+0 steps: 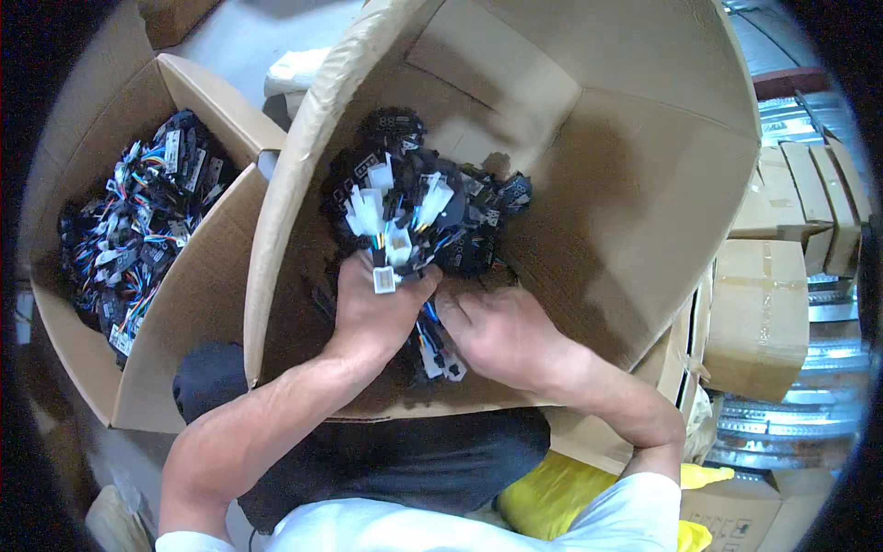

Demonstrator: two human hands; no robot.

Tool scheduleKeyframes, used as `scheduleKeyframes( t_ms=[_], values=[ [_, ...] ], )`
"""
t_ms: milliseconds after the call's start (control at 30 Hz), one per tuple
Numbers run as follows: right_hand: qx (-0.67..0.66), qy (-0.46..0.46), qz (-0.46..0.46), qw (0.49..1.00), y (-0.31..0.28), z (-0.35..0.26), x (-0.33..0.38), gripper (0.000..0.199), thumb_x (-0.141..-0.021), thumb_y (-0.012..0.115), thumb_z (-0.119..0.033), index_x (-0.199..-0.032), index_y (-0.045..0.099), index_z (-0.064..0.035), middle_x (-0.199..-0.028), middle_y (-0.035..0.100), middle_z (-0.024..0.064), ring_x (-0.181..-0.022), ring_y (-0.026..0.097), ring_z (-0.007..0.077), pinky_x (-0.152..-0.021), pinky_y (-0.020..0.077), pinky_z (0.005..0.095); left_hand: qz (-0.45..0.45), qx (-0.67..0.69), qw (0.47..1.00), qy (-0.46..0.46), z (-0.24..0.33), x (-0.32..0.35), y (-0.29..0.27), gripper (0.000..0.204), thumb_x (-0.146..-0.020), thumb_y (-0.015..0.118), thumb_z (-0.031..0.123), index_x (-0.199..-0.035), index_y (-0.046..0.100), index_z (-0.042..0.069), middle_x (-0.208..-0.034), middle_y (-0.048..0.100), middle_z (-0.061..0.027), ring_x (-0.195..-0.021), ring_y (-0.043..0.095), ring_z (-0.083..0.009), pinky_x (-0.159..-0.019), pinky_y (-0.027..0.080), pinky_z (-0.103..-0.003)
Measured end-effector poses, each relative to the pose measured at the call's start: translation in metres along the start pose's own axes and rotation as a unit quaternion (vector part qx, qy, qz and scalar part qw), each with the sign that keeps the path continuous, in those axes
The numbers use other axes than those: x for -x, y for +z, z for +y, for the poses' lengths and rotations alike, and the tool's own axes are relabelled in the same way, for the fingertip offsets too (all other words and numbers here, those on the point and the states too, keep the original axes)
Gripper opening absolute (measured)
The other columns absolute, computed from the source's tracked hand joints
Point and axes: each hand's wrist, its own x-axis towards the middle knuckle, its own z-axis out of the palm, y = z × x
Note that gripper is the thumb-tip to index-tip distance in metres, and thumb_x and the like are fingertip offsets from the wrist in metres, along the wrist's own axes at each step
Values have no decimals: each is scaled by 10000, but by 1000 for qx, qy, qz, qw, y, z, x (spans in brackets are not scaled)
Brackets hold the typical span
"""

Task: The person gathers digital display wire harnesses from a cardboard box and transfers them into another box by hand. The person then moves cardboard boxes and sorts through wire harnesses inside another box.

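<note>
My left hand is closed round a bundle of cables with white plastic connectors that fan out above the fist. More of the bundle, multicoloured wires with pale plugs, hangs below between my hands. My right hand is beside it with curled fingers against the wires; the fingertips are partly hidden and what they grip does not show clearly. Behind the hands, round black electronic display modules with leads lie heaped inside a large cardboard box. Both forearms reach over the box's near edge.
At the left stands another open cardboard box filled with black modules and tangled cables. Closed cartons are stacked at the right near shiny metal ribbed pieces. A yellow bag lies near my right elbow.
</note>
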Motion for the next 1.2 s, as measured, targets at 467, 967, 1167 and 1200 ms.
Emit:
scheduleKeyframes(
  t_ms=[467,967,1167,1200],
  values=[
    [-179,361,-107,909,304,288,73,334,-950,565,-292,-1159,664,-51,-1223,637,137,-1108,609,327,-888,501,466,17,7,999,-36,8,-9,5,87,-854,706,62,-928,682,22,-783,681,-18,-681,585,-99,-626,463,-292],
    [-179,436,124,873,216,258,-33,633,-875,626,-522,-1178,601,33,-1007,690,240,-982,652,447,-860,510,531,41,2,999,-7,4,-13,-8,128,-854,709,58,-968,680,9,-863,721,-25,-760,626,-97,-697,499,-309],
    [-205,590,179,761,235,295,-89,647,-829,670,-563,-900,690,80,-948,677,318,-975,644,493,-893,503,529,43,-17,999,-21,8,-14,-6,172,-850,728,70,-987,649,4,-943,717,-49,-831,627,-103,-753,508,-309],
    [-122,574,209,783,230,314,-57,635,-836,673,-542,-879,678,91,-887,678,306,-912,661,471,-860,514,523,37,-7,999,-38,18,-10,5,177,-844,730,60,-987,643,1,-949,715,-53,-838,631,-108,-763,515,-313]
  ],
)
